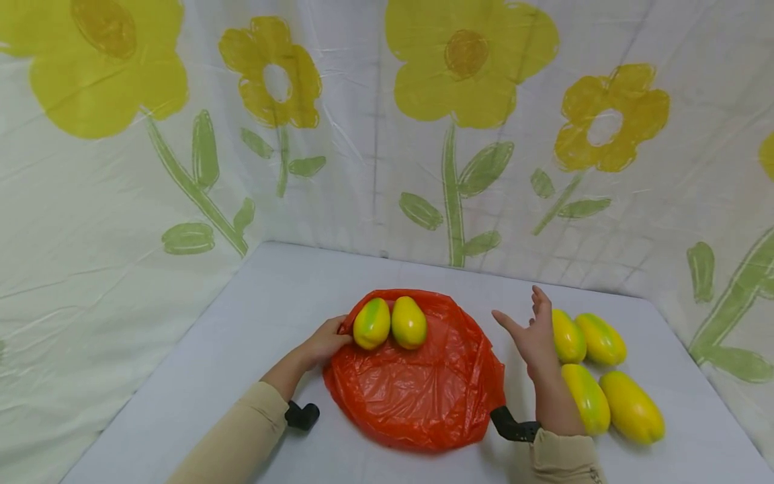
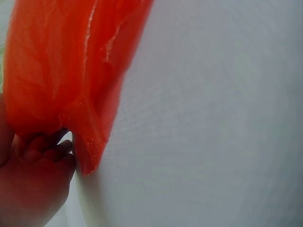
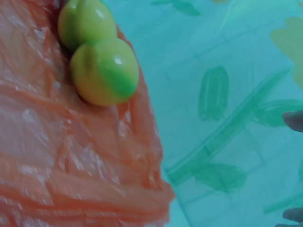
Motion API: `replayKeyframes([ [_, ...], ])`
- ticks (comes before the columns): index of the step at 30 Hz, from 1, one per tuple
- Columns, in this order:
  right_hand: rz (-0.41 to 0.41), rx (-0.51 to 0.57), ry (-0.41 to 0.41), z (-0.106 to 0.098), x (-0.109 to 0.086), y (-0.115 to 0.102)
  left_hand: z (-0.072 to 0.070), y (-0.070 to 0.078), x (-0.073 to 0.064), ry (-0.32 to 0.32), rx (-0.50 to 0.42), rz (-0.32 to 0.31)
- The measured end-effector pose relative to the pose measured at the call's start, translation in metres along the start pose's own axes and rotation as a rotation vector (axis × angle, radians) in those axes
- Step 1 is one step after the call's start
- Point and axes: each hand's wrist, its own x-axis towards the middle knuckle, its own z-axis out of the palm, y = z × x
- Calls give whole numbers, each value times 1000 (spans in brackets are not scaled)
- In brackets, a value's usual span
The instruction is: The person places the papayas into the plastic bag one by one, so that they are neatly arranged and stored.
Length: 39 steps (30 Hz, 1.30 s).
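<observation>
The left grip pinches the bag at its left rim, likely to hold it spread; two fruits lie inside, far left. Right of the bag, the right grip is empty, fingers apart, beside four fruits grouped presumably for easy reach.

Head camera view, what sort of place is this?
Probably a small curtained-off workspace, perhaps a staged setup, though I can't be certain. Flower-patterned sheeting hangs behind a pale table, which holds a red plastic bag and papaya-like fruits.
</observation>
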Motion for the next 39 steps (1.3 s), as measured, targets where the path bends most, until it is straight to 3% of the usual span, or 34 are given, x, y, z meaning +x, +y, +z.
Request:
replayKeyframes([
  [14, 110, -66, 7, -56, -15, 12, 0, 1, 2, -14, 3, 10],
  [23, 108, -123, 7, -74, -27, 21, -1, 0, 2, -10, 7, 2],
  [29, 150, -140, 54, -81, -36, 29, -1, 0, 2, -7, 13, 0],
  [33, 178, -159, 110, -86, -36, 45, -1, 1, 1, -1, 13, -8],
  [39, 190, -173, 156, -101, -23, 94, -1, 0, 2, 5, 15, -10],
])
